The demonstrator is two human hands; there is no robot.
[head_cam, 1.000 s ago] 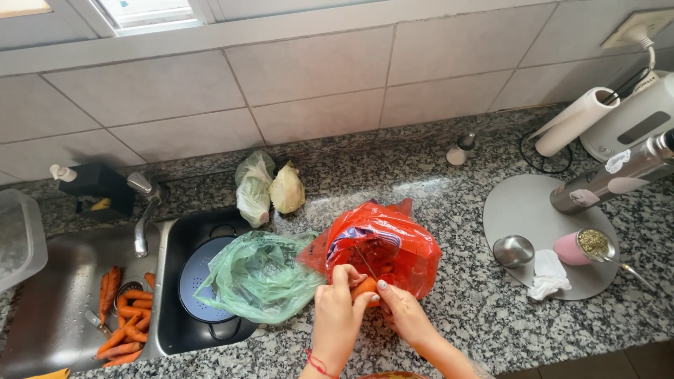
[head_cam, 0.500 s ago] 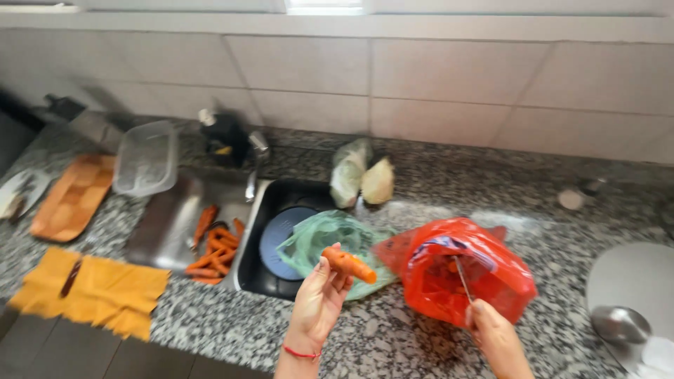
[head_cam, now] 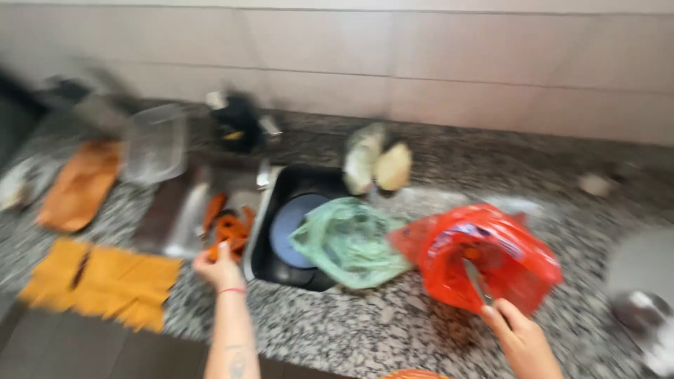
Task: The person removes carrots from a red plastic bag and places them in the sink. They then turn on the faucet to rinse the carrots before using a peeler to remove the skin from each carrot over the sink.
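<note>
While the left hand (head_cam: 219,268) closes its fingers on a carrot (head_cam: 212,251) right at the peeled pile (head_cam: 228,226) just beyond them, the right hand (head_cam: 516,335) grips a peeler (head_cam: 476,278) over the red bag (head_cam: 484,256), where another carrot seems to wait.

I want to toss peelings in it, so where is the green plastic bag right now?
In the head view the green plastic bag lies at centre, draped over the right edge of the sink, touching the red plastic bag on its right.
</note>
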